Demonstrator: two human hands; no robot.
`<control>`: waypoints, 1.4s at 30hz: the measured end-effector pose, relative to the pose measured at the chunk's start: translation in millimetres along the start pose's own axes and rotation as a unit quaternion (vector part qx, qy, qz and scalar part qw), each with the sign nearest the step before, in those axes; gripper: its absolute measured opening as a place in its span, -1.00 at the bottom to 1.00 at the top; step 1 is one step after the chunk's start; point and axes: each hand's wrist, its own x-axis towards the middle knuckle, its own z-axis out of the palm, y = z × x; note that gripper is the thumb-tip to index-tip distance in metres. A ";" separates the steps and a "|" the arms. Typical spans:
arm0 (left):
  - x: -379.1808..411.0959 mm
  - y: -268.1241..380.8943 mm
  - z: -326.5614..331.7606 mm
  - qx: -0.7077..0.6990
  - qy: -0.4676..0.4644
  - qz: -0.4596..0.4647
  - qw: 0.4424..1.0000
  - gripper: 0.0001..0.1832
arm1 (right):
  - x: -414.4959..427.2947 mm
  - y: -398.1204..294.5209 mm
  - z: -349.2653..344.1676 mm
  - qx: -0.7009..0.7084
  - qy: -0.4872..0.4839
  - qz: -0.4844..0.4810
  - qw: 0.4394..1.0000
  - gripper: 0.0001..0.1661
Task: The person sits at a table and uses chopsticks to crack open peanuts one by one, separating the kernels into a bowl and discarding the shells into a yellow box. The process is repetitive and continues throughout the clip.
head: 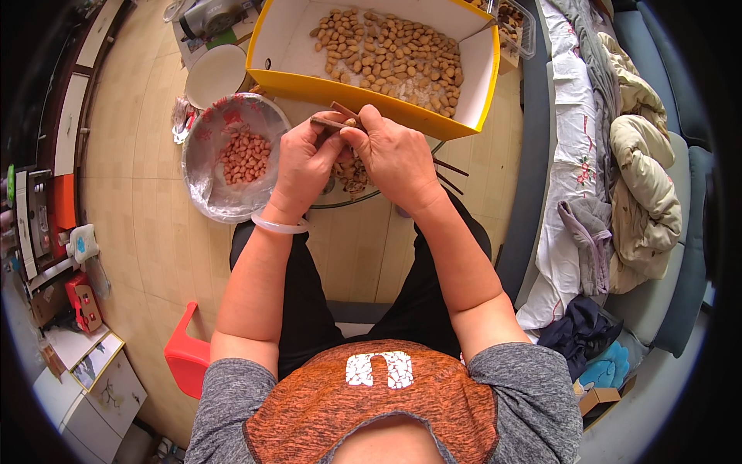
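Note:
My right hand (397,156) is closed around a pair of dark wooden sticks, apparently chopsticks (329,123); their tips stick out past the thumbs and their far ends (451,168) show beyond the wrist. A peanut (350,122) sits between the sticks near the tips. The fingers of my left hand (304,162) pinch at the same spot; their exact hold is partly hidden. Beyond the hands, unshelled peanuts (400,52) lie in a yellow-edged box (371,93) with white inner walls. Left of the hands, shelled pink peanuts (246,156) fill part of a plastic-lined bowl (200,185).
Empty-looking white bowl (215,75) stands behind the lined bowl. Broken shells (352,174) lie below my hands, near a glass table edge (348,203). A clear plastic tray (524,35) is at the back right. A red plastic stool (188,354) stands at left, a sofa (690,191) at right.

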 end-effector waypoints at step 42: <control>5.9 -13.4 2.9 -0.096 -0.009 -0.116 0.989 -0.77 | 5.5 -3.5 20.5 0.368 0.037 0.075 0.926 -0.89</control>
